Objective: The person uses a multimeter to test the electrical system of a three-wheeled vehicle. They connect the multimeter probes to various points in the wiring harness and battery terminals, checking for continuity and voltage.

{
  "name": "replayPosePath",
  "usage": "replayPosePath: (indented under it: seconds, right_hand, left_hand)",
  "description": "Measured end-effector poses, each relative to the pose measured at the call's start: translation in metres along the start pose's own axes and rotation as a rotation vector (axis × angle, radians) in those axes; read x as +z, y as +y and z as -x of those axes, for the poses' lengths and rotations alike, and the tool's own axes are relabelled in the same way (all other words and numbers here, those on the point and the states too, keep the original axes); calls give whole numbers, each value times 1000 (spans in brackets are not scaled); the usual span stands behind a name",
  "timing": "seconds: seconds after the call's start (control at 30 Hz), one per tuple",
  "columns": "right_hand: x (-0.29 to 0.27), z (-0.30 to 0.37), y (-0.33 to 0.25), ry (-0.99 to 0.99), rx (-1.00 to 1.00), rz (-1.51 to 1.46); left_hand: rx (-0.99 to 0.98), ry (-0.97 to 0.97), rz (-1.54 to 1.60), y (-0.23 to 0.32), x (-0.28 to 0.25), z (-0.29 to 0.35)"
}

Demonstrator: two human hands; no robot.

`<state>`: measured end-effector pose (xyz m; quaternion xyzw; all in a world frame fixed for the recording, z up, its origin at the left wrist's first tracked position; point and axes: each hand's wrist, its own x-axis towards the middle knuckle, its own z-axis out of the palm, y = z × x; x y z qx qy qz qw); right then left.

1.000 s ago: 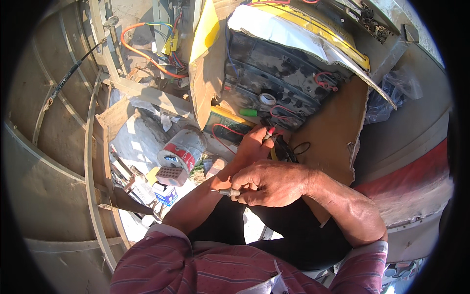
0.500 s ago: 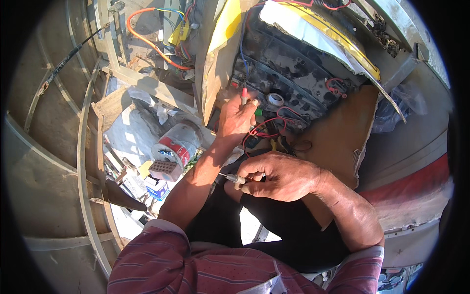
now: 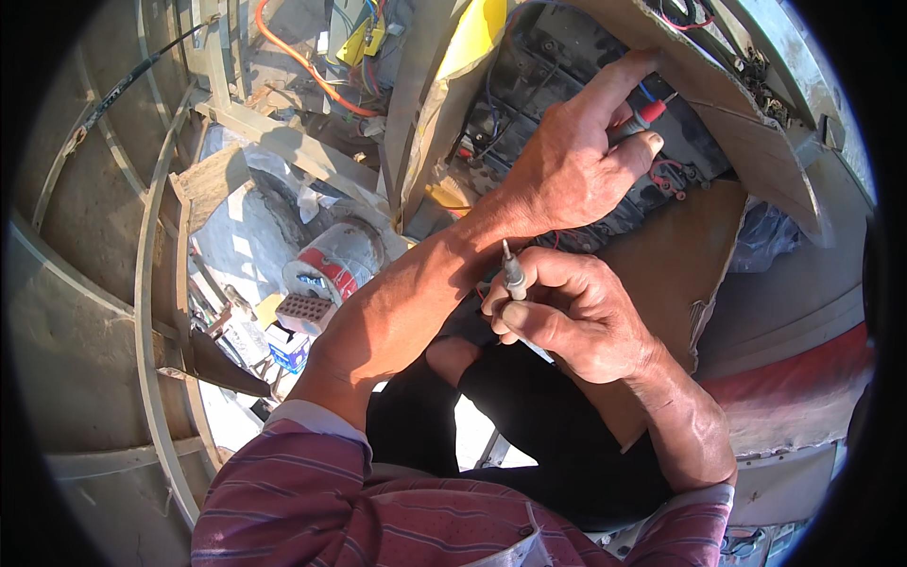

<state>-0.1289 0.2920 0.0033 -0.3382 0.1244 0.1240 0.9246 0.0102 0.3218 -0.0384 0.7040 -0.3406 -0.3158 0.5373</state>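
Stretched out over a dusty black battery (image 3: 557, 52), my left hand (image 3: 576, 165) grips a red and grey test probe (image 3: 646, 117), its metal tip pointing up and right. The index finger of that hand reaches the raised cardboard flap (image 3: 732, 123) along the battery's far right side. Closer to me, my right hand (image 3: 586, 317) pinches a grey test probe (image 3: 514, 272) with its bare metal tip upward, apart from the battery. My left forearm and hand cover much of the battery's near part and the wires there.
Brown cardboard (image 3: 671, 255) lies right of my hands. To the left are a metal frame bar (image 3: 293, 156), a dirty white and red bucket (image 3: 340, 260) and a perforated block (image 3: 304, 313). An orange cable (image 3: 302, 61) runs at the upper left. Clear plastic (image 3: 765, 236) sits at the right.
My left hand has moved right and away from me with its probe, and the flap now stands up. My right hand has risen slightly, its probe turned from pointing left to pointing up.
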Motion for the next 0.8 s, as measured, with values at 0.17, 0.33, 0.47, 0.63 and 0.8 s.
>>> replayPosePath:
  seconds: [0.17, 0.33, 0.47, 0.63, 0.8]
  right_hand:
    - [-10, 2, -12, 373, -175, -113]
    - [-11, 2, -13, 435, -201, -79]
    - [-13, 2, -16, 411, -220, 38]
    - [-13, 1, -15, 544, -216, -96]
    - [-12, -6, -14, 590, -261, -72]
  left_hand:
    - [-240, -170, -75, 11, 23, -36]
    - [-238, -225, -203, 8, 30, -51]
    - [-253, -257, -288, 5, 25, -49]
    - [-131, -200, -144, -4, 24, -42]
    - [-6, -171, -195, -22, 14, -33]
